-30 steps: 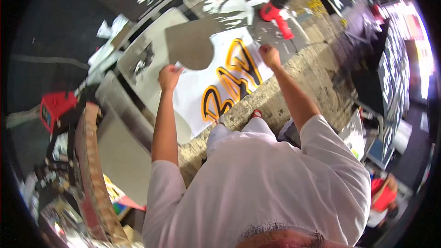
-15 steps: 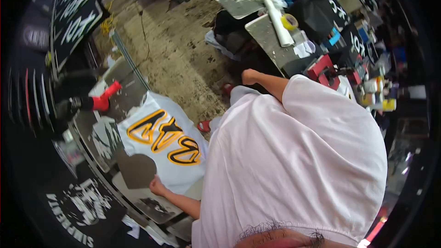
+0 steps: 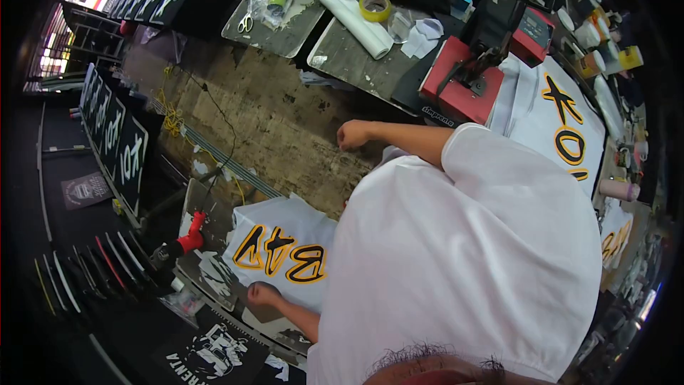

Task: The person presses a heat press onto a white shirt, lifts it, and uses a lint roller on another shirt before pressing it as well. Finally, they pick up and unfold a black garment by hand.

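Observation:
My left hand (image 3: 264,295) is closed, with nothing seen in it, over the lower edge of a white shirt (image 3: 246,222) with black and orange lettering. Whether it touches the cloth I cannot tell. That shirt lies spread on a grey bench (image 3: 194,192). My right hand (image 3: 353,135) has its fingers curled in, empty, over the stained floor and away from the right-hand tables. Beside the shirt is a red and black tool (image 3: 191,241).
A red heat press (image 3: 463,82) stands at upper right beside another lettered white shirt (image 3: 578,103). Tape (image 3: 375,7), a white roll (image 3: 356,26) and scissors (image 3: 245,23) lie on grey tables. A yellow cable (image 3: 172,121) crosses the floor.
The view has turned, showing more of the press and the second white shirt. My left hand has shifted from the edge of the dark brown area to over it. My right hand stays curled above the floor.

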`<state>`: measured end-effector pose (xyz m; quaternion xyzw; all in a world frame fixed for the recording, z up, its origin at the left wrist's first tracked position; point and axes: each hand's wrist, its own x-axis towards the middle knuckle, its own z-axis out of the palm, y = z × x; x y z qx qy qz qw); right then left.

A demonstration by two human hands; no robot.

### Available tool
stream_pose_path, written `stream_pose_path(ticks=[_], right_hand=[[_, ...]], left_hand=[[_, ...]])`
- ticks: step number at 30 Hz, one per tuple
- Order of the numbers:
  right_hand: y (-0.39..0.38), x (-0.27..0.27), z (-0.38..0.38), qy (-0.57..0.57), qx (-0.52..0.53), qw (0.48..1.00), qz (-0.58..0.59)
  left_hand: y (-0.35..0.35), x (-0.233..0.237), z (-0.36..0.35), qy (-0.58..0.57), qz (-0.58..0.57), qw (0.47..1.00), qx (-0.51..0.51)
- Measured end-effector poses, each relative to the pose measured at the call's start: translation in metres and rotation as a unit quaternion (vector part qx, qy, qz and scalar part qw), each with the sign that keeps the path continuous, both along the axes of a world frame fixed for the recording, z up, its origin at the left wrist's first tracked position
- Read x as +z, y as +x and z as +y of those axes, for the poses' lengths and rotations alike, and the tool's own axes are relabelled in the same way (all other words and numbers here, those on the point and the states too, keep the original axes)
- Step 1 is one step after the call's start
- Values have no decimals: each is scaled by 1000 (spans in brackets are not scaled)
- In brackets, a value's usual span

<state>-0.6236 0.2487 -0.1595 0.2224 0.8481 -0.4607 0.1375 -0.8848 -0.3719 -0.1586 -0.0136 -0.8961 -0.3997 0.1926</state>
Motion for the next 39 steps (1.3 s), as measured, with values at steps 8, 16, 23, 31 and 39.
stream_pose_path(ticks=[8, 16, 23, 31, 39], right_hand=[[37, 93, -23, -134, 60, 982, 119], [138, 146, 3, -201, 27, 964, 170], [183, 189, 38, -170, -141, 946, 236], [185, 205, 61, -18, -282, 929, 239], [186, 203, 24, -7, -476, 821, 316]], left_hand=[[149, -2, 247, 101, -364, 886, -268], [178, -91, 217, -177, -524, 735, -392], [105, -100, 263, -59, -653, 666, -355], [84, -35, 421, -97, -585, 630, -501], [6, -75, 430, -165, -668, 591, -421]])
